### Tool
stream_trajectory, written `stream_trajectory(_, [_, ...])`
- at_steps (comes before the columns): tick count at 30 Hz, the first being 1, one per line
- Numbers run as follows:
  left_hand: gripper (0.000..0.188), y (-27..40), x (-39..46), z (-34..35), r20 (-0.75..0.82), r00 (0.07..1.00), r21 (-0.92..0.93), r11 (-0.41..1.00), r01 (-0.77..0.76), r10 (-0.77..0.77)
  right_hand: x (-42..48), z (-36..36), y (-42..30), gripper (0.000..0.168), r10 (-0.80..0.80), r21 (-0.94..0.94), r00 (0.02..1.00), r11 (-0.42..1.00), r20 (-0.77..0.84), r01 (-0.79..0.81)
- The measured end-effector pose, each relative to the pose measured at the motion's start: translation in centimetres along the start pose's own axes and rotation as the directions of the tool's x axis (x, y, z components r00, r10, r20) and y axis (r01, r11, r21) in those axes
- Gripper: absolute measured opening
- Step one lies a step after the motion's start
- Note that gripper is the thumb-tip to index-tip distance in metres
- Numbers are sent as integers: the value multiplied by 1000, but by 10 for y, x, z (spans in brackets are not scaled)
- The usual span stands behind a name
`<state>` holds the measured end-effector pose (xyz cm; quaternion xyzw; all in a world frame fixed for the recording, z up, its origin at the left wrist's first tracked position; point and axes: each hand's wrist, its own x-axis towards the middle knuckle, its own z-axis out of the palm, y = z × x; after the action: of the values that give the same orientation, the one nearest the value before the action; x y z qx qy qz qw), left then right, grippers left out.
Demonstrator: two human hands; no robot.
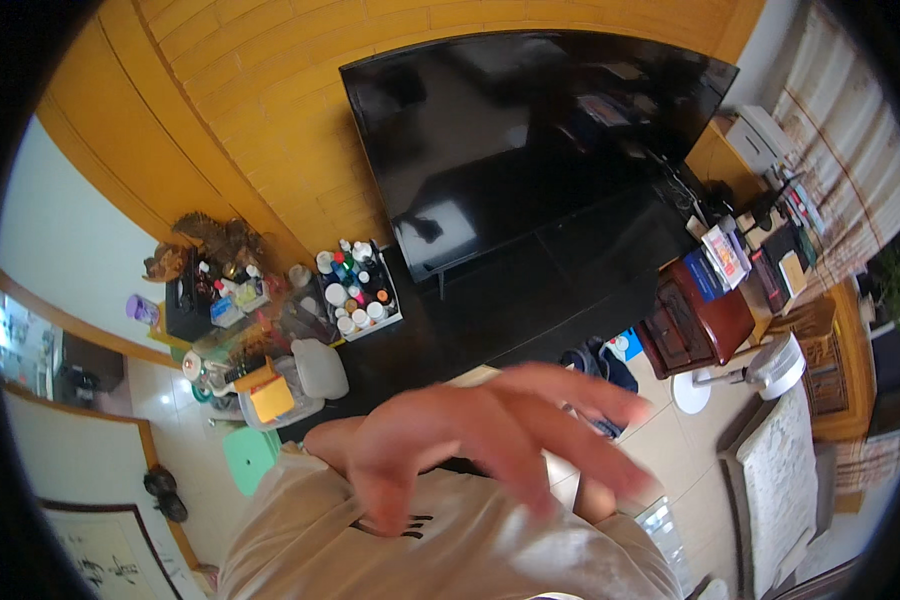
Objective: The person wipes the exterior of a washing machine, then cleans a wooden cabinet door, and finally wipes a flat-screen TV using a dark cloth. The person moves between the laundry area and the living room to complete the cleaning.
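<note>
My left hand (pixel 487 442) is raised close before the camera, blurred, its fingers spread towards the right and its thumb bent down. Nothing shows between the fingers. Behind it is a beige shirt (pixel 457 555) with dark marks on the front. A small patch of bare skin (pixel 596 501) shows at the shirt's right side; my right hand is not in view. Beyond my left hand stands a long black cabinet (pixel 495 322) with a large black television (pixel 525 150) on it. A white box of bottles (pixel 371 328) sits at the cabinet's left part.
A clear plastic container with a yellow item (pixel 272 399) and a green stool (pixel 251 459) are at the left. At the right are a reddish wooden cabinet (pixel 727 315), stacked books (pixel 705 276), a white fan (pixel 780 367) and a cushioned seat (pixel 772 472). Dark blue cloth (pixel 615 371) lies beyond my fingers.
</note>
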<state>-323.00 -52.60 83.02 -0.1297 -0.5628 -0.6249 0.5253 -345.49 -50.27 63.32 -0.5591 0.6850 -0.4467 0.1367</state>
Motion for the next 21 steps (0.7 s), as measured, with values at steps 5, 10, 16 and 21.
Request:
stream_trajectory(5, [36,-10,23,36,-90,971,-77,970,-230,223,56,14,25,37,17,820,970,531,241,-213])
stream_trajectory(10, [32,-21,39,23,-151,941,-22,950,-311,304,93,54,56,43,82,786,795,-241,601,-569])
stream_trajectory(16, [29,-8,47,-17,-174,884,57,901,-431,434,143,79,4,41,-85,740,756,-164,649,-653])
stream_trajectory(21, [27,18,46,-49,-152,824,157,836,-525,546,222,84,-89,42,-304,904,877,-93,373,-417])
